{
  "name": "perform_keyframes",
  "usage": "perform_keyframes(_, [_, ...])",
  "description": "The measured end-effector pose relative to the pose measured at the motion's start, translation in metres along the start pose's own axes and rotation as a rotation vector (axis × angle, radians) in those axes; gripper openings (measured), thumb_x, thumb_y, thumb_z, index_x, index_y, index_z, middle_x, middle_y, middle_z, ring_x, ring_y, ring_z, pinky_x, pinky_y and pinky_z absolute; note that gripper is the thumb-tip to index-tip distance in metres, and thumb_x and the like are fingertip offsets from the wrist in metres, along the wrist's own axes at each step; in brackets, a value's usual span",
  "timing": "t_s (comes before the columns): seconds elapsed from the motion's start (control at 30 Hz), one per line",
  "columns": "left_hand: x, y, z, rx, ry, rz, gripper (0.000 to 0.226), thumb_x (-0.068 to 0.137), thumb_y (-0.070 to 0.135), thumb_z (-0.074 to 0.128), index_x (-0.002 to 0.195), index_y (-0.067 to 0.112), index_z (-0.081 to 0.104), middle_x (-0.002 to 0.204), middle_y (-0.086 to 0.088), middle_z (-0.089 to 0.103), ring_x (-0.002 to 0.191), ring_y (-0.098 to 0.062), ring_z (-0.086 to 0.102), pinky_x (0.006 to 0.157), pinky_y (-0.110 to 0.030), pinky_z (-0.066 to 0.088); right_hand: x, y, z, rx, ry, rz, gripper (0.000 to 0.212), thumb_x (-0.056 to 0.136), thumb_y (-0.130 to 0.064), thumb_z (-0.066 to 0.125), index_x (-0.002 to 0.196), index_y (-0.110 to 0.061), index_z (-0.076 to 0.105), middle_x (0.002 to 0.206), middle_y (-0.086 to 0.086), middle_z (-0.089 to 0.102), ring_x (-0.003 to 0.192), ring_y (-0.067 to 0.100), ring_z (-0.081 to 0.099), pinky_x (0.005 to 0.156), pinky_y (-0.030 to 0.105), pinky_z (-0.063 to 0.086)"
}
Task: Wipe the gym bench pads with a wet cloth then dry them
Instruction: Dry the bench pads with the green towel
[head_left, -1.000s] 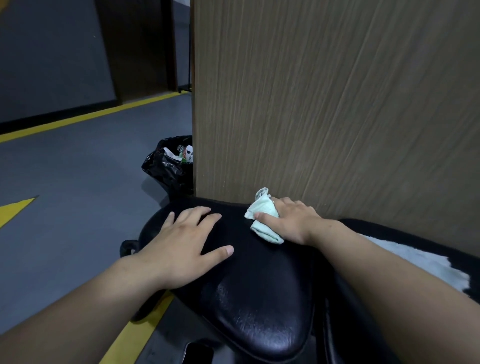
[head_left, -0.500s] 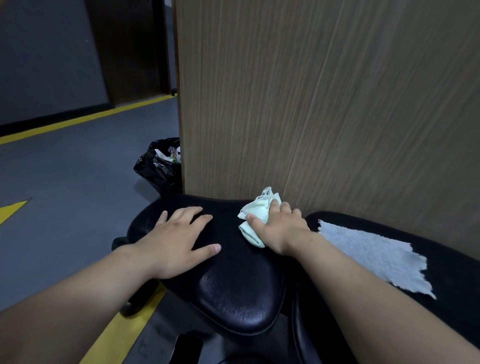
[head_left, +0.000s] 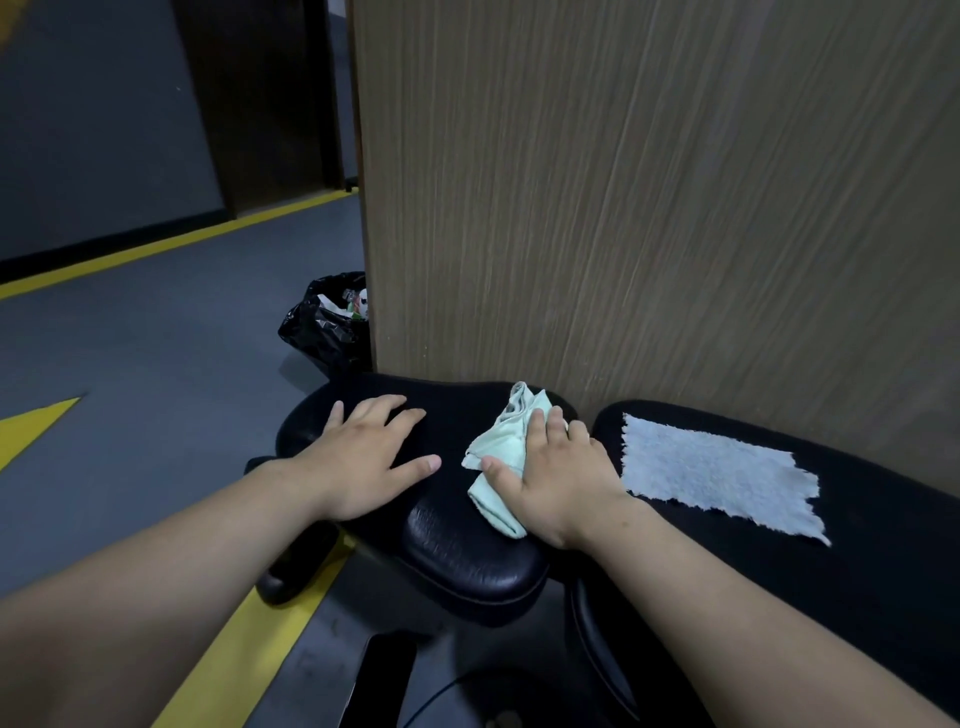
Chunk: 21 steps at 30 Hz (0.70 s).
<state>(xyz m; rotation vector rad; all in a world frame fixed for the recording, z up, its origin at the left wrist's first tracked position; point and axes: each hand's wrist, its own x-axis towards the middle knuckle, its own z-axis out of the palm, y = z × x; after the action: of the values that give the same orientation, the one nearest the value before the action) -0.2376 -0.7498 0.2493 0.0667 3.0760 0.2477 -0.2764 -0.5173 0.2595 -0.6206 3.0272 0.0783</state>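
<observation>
A black seat pad (head_left: 457, 561) of the gym bench lies in front of me, with a longer black pad (head_left: 857, 519) to its right. My right hand (head_left: 556, 478) presses a crumpled pale green cloth (head_left: 498, 452) down on the seat pad's right side. My left hand (head_left: 369, 452) rests flat on the pad's left part, fingers spread, holding nothing. A light blue paper towel (head_left: 717, 473) lies spread on the longer pad.
A wood-grain panel (head_left: 649, 197) rises directly behind the pads. A black rubbish bag (head_left: 324, 322) sits on the grey floor at the panel's left edge. Yellow floor lines (head_left: 249, 639) run under the bench, whose dark frame (head_left: 382, 680) shows below.
My view has swung right and back, so more of the longer pad and paper towel shows. My right hand has drawn the cloth toward me along the seat pad. My left hand stays planted.
</observation>
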Motion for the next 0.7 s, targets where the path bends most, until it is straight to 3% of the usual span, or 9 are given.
perform_keyframes(0.17, [-0.008,-0.009,0.001,-0.037,0.038,0.016,0.074,0.094,0.066,0.026,0.156,0.026,0.019,0.163,0.001,0.013,0.151,-0.018,0.005,0.122,-0.054,0.0,-0.025,-0.003,0.006,-0.058,0.034,-0.057,0.101,0.083,-0.073,-0.003,0.155,-0.002,0.002,0.162,0.022,0.007,0.144,0.035,0.019,0.117,0.048,0.02])
perform_keyframes(0.33, [-0.015,-0.019,0.0,-0.063,0.039,0.019,0.085,0.085,0.074,0.017,0.155,0.026,0.021,0.162,0.002,0.015,0.151,-0.018,0.007,0.122,-0.053,0.002,-0.053,-0.014,0.01,-0.082,0.057,-0.098,0.095,0.089,-0.071,0.001,0.155,-0.002,0.001,0.162,0.023,0.005,0.145,0.035,0.018,0.118,0.049,0.015])
perform_keyframes(0.47, [-0.017,-0.031,0.002,-0.075,0.079,0.012,0.071,0.094,0.064,0.023,0.155,0.026,0.023,0.162,0.002,0.018,0.15,-0.019,0.009,0.122,-0.053,0.003,-0.075,-0.029,0.015,-0.066,0.092,-0.117,0.105,0.081,-0.072,-0.015,0.154,0.001,0.005,0.161,0.025,0.008,0.143,0.039,0.023,0.116,0.055,0.018])
perform_keyframes(0.63, [-0.02,-0.05,0.006,0.014,0.089,0.025,0.068,0.097,0.061,0.023,0.155,0.026,0.022,0.162,0.001,0.016,0.151,-0.019,0.007,0.122,-0.054,0.0,-0.079,-0.047,0.038,-0.054,0.232,-0.036,0.096,0.089,-0.069,0.028,0.142,0.009,0.041,0.145,0.032,0.042,0.125,0.05,0.048,0.1,0.064,0.038])
perform_keyframes(0.7, [-0.02,-0.057,0.006,0.017,0.104,0.028,0.069,0.097,0.062,0.023,0.155,0.025,0.021,0.162,0.0,0.016,0.151,-0.019,0.008,0.122,-0.054,0.0,-0.078,-0.053,0.043,-0.043,0.314,-0.022,0.093,0.087,-0.066,0.035,0.137,0.012,0.047,0.141,0.033,0.046,0.128,0.05,0.047,0.101,0.066,0.034])
